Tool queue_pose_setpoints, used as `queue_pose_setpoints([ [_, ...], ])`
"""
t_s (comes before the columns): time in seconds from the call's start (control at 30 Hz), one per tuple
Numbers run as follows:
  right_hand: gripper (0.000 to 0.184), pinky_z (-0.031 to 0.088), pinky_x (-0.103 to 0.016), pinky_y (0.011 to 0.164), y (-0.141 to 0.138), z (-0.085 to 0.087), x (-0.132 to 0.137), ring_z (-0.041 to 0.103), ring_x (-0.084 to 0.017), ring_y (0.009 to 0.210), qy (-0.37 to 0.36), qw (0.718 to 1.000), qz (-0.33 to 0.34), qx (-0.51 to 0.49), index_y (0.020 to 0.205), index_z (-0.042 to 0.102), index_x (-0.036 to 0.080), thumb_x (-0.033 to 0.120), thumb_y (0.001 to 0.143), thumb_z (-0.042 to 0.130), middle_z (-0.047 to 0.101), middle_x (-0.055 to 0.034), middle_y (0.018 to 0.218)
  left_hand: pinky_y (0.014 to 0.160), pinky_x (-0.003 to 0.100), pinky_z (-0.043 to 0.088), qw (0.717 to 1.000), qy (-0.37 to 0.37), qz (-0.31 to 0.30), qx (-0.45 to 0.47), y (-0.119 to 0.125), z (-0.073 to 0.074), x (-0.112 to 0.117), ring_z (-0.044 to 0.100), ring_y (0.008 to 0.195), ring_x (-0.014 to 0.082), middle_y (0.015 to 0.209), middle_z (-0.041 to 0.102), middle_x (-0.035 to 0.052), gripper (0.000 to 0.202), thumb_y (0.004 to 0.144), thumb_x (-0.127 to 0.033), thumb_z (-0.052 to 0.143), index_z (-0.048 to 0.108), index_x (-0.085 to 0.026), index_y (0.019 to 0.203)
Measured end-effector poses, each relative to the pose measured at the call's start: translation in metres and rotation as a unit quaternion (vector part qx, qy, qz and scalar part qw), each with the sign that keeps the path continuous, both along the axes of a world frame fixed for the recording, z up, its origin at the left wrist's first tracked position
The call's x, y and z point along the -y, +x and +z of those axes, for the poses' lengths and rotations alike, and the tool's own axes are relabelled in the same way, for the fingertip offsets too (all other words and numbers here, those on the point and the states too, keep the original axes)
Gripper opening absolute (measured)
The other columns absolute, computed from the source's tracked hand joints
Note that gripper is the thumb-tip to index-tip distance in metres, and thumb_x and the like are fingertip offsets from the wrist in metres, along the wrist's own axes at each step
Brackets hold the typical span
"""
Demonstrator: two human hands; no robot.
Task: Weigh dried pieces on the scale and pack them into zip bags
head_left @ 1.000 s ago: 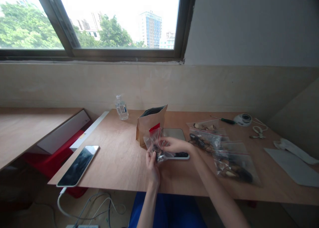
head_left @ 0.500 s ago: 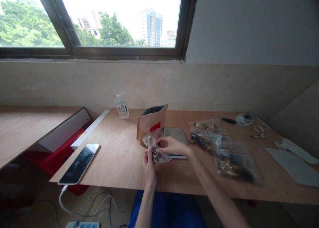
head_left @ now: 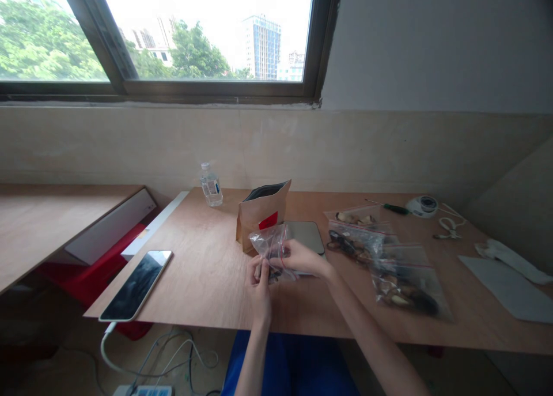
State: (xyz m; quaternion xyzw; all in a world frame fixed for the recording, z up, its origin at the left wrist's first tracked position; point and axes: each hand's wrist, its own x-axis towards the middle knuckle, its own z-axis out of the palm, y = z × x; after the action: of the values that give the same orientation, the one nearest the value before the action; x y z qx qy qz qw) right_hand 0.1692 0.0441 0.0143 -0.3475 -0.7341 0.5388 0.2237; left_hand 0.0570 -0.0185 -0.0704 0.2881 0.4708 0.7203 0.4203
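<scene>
At mid-counter point(head_left: 194, 286), the left hand point(head_left: 258, 276) pinches the clear bag point(head_left: 268, 238) from seven o'clock and the right hand point(head_left: 298, 257) grips it from three, probably because limp film needs two-sided steadying, with the paper pouch point(head_left: 252, 224) open at eleven o'clock.

Two hands point(head_left: 259, 278) had one baggie point(head_left: 266, 241); past them sat one paper pouch point(head_left: 258, 214), off left one phone point(head_left: 136, 286), one bottle point(head_left: 211, 189), off right three-plus zip bags point(head_left: 406, 289).

You can't read any words or numbers here. The clear bottle point(head_left: 213, 199), far and to the left, has a label point(head_left: 211, 187) too small to read.
</scene>
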Motion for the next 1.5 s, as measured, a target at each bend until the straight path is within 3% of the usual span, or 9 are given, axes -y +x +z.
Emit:
queue_pose_setpoints([
  [0.1,0.033,0.045,-0.022,0.059,-0.002,-0.002,0.000,0.059,-0.015,0.069,-0.018,1.000,-0.005,-0.007,0.099,0.069,0.013,0.033,0.074,0.065,0.069,-0.0047,0.080,0.076,0.026,0.048,1.000,0.001,-0.010,-0.015,0.002,0.002,0.000,0.061,0.091,0.0179,0.097,0.065,0.0056,0.034,0.078,-0.043,0.059,0.060,-0.018,0.101],
  [0.23,0.026,0.046,-0.024,0.062,-0.003,-0.006,-0.002,0.060,-0.017,0.071,-0.030,0.999,-0.024,-0.022,0.093,0.070,0.011,0.027,0.073,0.064,0.069,-0.0060,0.081,0.080,0.026,0.047,0.999,0.005,-0.020,0.043,0.004,0.002,-0.003,0.061,0.097,0.0178,0.103,0.064,0.0058,0.035,0.080,-0.042,0.057,0.059,-0.019,0.107],
  [0.43,0.029,0.049,-0.029,0.068,0.006,-0.006,-0.008,0.062,-0.020,0.076,-0.016,0.998,-0.053,-0.026,0.087,0.071,0.010,0.033,0.071,0.065,0.070,-0.0084,0.085,0.088,0.030,0.045,0.988,-0.003,-0.105,0.116,-0.002,0.001,-0.006,0.060,0.103,0.0200,0.107,0.067,0.0074,0.035,0.079,-0.041,0.058,0.064,-0.018,0.105],
  [0.63,0.036,0.050,-0.033,0.074,0.015,0.009,-0.012,0.063,-0.022,0.081,-0.011,0.996,-0.082,-0.018,0.095,0.070,0.013,0.037,0.069,0.069,0.071,-0.0094,0.092,0.088,0.030,0.046,0.975,-0.028,-0.108,0.192,-0.006,0.003,-0.004,0.059,0.105,0.0204,0.111,0.066,0.0063,0.034,0.077,-0.037,0.062,0.065,-0.020,0.106],
  [0.87,0.031,0.049,-0.033,0.077,0.032,0.038,-0.015,0.063,-0.019,0.084,0.022,0.992,-0.109,-0.055,0.096,0.069,0.015,0.032,0.070,0.068,0.070,-0.0079,0.095,0.084,0.023,0.047,0.958,-0.029,-0.087,0.272,-0.011,0.010,-0.003,0.060,0.105,0.0161,0.110,0.067,0.0047,0.030,0.080,-0.034,0.059,0.065,-0.021,0.106],
  [1.0,0.031,0.049,-0.032,0.079,0.032,0.063,-0.024,0.062,-0.018,0.086,0.074,0.976,-0.169,-0.112,0.099,0.067,0.016,0.033,0.073,0.066,0.070,-0.0072,0.096,0.083,0.021,0.047,0.949,-0.040,-0.057,0.308,-0.013,0.009,-0.002,0.062,0.100,0.0131,0.107,0.068,0.0041,0.026,0.082,-0.033,0.056,0.066,-0.021,0.103],
  [1.17,0.028,0.048,-0.030,0.083,0.005,0.086,-0.054,0.061,-0.016,0.090,0.223,0.937,-0.196,-0.183,0.102,0.065,0.018,0.029,0.077,0.064,0.068,-0.0058,0.101,0.085,0.023,0.045,0.956,-0.031,-0.066,0.284,-0.013,0.007,-0.001,0.061,0.099,0.0136,0.109,0.067,0.0040,0.027,0.080,-0.033,0.059,0.067,-0.021,0.102],
  [1.33,0.018,0.047,-0.030,0.084,-0.022,0.092,-0.074,0.060,-0.016,0.092,0.346,0.920,-0.169,-0.075,0.094,0.066,0.017,0.013,0.078,0.058,0.066,-0.0056,0.098,0.087,0.025,0.043,0.963,-0.035,-0.069,0.258,-0.014,0.006,-0.002,0.059,0.104,0.0161,0.111,0.066,0.0048,0.031,0.078,-0.036,0.061,0.066,-0.021,0.104],
  [1.5,0.021,0.045,-0.030,0.084,-0.024,0.090,-0.076,0.058,-0.016,0.093,0.413,0.902,-0.127,-0.016,0.096,0.064,0.016,0.009,0.081,0.053,0.063,-0.0056,0.097,0.085,0.025,0.043,0.966,-0.028,-0.064,0.251,-0.018,0.004,-0.001,0.060,0.102,0.0158,0.109,0.067,0.0047,0.031,0.077,-0.036,0.062,0.066,-0.021,0.103],
])
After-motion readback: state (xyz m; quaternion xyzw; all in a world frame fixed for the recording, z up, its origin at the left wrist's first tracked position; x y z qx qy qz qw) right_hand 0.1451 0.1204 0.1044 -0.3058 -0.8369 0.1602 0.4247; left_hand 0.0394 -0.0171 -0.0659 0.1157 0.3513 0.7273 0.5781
